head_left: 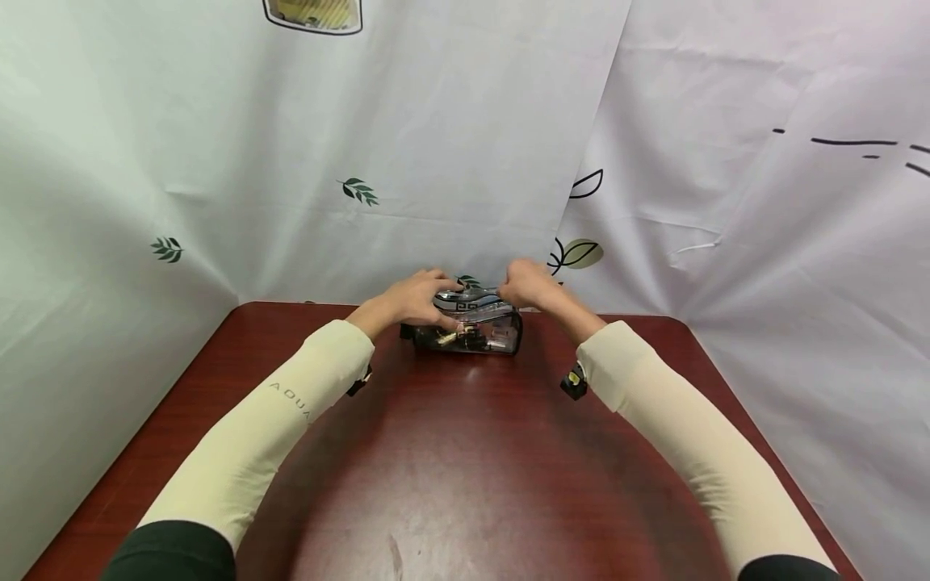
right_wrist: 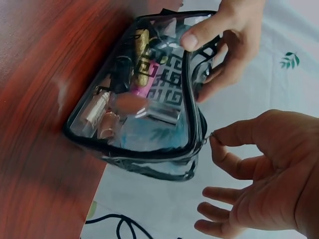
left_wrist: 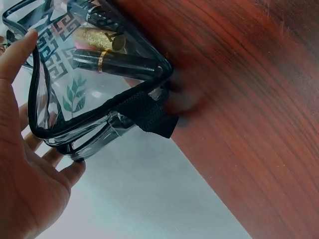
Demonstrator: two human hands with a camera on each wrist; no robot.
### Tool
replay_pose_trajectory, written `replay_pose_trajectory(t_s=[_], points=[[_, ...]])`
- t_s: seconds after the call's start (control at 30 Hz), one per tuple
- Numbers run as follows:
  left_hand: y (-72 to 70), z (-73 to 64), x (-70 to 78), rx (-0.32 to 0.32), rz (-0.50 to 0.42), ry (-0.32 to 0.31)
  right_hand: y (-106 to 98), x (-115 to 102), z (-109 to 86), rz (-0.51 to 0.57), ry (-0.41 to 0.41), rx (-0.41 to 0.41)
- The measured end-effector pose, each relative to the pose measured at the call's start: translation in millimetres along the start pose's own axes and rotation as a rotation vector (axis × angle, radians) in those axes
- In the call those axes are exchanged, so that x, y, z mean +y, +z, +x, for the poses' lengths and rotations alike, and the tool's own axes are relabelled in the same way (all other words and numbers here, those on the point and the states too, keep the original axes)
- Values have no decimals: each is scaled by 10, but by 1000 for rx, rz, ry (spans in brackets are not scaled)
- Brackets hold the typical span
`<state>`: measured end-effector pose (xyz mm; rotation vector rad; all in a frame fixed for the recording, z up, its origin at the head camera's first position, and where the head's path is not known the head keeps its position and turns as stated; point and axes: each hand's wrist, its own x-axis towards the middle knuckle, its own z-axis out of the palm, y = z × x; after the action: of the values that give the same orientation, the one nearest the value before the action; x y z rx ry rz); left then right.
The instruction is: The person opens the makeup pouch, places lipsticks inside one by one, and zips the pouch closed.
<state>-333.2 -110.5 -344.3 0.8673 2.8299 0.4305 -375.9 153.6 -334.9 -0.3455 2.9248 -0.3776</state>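
Note:
A clear cosmetic pouch (head_left: 501, 339) with black piping and a black key pattern stands at the table's far edge. My left hand (head_left: 416, 297) holds its top edge from the left, thumb on the front and fingers behind. At its right end my right hand (right_wrist: 269, 164) pinches the small zipper pull (right_wrist: 206, 139) between thumb and forefinger, the other fingers spread. Through the plastic show a black tube with a gold band (left_wrist: 122, 64), a gold glittery tube (left_wrist: 97, 39), a pink item (right_wrist: 147, 82) and a brown-tipped, silver-handled brush (right_wrist: 164, 112).
The reddish-brown wooden table (head_left: 472, 460) ends against a white printed cloth (head_left: 450, 145) behind the pouch. A black fabric tab (left_wrist: 147, 114) sticks out from the pouch's left end. Dark cord (right_wrist: 122, 219) lies past the table edge in the right wrist view.

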Motion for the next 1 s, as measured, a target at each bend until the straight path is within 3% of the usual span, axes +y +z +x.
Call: replay_pose_trajectory(t_s=[0.13, 0.2, 0.53, 0.83, 1.0], points=[[10, -1, -6, 13, 2, 7, -208, -532, -534, 2, 57, -7], [16, -3, -5, 15, -1, 4, -203, -665, -606, -3, 67, -11], [34, -3, 15, 39, 14, -8, 1, -888, -492, -37, 67, 5], [50, 15, -13, 41, -12, -20, 120, -861, -432, 25, 25, 30], [61, 6, -21, 49, -11, -15, 139, -765, -503, 112, -69, 100]])
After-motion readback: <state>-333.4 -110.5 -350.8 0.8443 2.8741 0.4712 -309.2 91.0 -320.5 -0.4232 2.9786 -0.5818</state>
